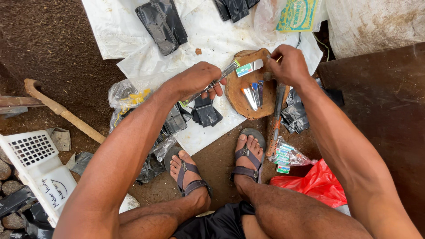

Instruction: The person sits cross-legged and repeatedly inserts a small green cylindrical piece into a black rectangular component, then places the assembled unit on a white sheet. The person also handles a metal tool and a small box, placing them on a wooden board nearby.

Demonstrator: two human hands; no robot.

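My left hand [197, 79] grips a long metal stapler [219, 77], held slanting toward the upper right. Its front end meets a small green and white box [245, 69] that my right hand [288, 65] pinches from the right side. Both hands hover over a round wooden block [239, 99] on a white sheet [208, 40]. Several thin metal strips [253, 94] lie on the block. A hammer [276, 121] with an orange grip leans against the block's right edge, below my right hand.
Stacks of black plastic bags [161, 24] lie on the sheet and near my left foot [188, 170]. A white crate [37, 170] and wooden handle [62, 113] are left. A red bag [316, 183] and small boxes [283, 157] sit right. A dark board [380, 106] stands far right.
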